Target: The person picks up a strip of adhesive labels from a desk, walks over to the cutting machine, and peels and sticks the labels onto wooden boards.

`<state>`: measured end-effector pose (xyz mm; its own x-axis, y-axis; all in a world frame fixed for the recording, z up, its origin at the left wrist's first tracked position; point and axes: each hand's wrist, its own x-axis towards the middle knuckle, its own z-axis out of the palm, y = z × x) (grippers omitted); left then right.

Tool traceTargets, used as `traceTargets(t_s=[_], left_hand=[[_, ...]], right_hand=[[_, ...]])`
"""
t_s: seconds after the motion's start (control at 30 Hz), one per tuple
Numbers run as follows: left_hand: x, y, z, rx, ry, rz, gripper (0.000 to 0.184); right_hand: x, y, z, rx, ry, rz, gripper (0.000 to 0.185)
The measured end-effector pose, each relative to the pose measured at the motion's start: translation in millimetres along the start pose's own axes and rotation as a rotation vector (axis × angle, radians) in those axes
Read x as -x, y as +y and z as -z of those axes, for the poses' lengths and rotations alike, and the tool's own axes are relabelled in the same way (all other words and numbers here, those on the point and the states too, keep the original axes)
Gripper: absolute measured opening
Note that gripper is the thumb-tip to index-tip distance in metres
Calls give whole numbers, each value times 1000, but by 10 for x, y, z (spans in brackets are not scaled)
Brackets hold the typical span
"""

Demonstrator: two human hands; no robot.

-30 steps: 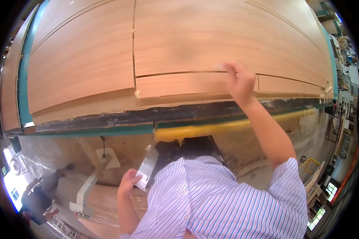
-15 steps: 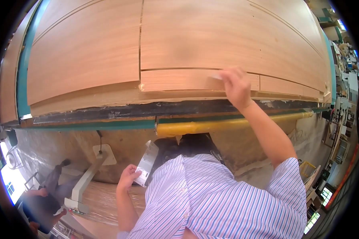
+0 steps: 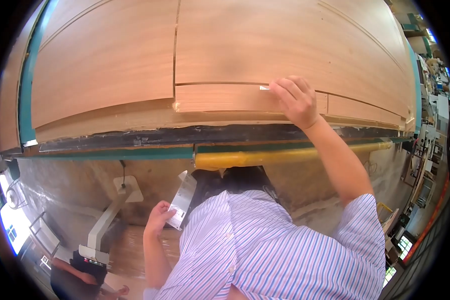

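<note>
In my right hand [image 3: 296,101], the fingers are pinched on a small white label [image 3: 264,88]. This hand is over the narrow wooden strip [image 3: 220,97] at the near edge of the large wood panels; I cannot tell whether the label touches the wood. My left hand [image 3: 160,218], low and beside my body, is closed on a pale, shiny label sheet [image 3: 183,199] with printing near its lower end. The sheet's upper end is bent and partly see-through.
A yellow roller [image 3: 265,157] runs along the front of the dark-edged bench [image 3: 175,136]. A pale metal post [image 3: 106,218] rises at the lower left near plastic-wrapped boards [image 3: 135,247]. Another person [image 3: 77,277] is at the bottom left. Stacked goods line the right side.
My right hand has come slightly left and lower its fingers against the strip's upper edge, with less blur. My left hand keeps the sheet. The other person has moved down and right.
</note>
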<state>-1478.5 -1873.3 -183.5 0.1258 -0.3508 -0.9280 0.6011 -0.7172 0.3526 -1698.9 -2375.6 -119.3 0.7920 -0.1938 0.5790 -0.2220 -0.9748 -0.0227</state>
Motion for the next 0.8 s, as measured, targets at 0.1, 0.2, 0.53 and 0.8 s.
traceTargets(t_s=[0.1, 0.2, 0.53, 0.8], left_hand=[[19, 91, -45, 4, 9, 11, 18], [13, 136, -54, -8, 10, 14, 18], [-22, 159, -38, 0, -5, -6, 16], [-78, 131, -72, 23, 3, -10, 19]], right_hand=[[34, -9, 23, -37, -43, 31, 21], [49, -13, 41, -62, -84, 65, 22], [-15, 73, 111, -133, -204, 231, 19], [-4, 70, 127, -141, -245, 229, 18]])
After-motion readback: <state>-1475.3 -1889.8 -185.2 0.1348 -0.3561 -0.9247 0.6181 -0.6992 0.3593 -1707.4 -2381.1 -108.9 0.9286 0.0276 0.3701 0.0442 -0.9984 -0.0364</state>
